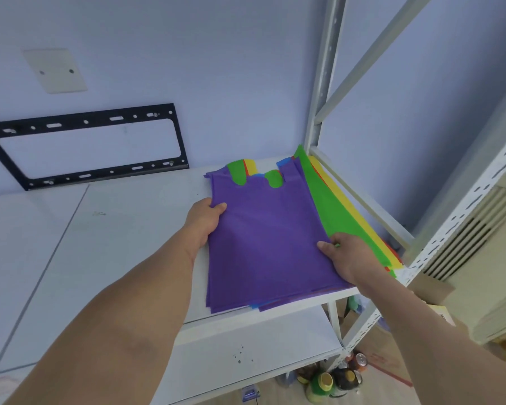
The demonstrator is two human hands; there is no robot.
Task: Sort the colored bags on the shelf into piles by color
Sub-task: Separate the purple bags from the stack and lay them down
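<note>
A stack of flat coloured bags lies on the right end of the white shelf [129,229]. A purple bag [263,235] is on top. Beneath it, a green bag [327,206] and a yellow bag [360,217] fan out to the right, with red and blue edges peeking out. My left hand [205,220] grips the purple bag's left edge, thumb on top. My right hand [348,255] pinches the purple bag's right edge, where it overlaps the green one.
The white shelf stretches left of the stack. Grey metal uprights [322,92] stand right of the bags. A black bracket [85,141] hangs on the back wall. A lower shelf [246,346] sits below, with bottles and cans [333,378] on the floor.
</note>
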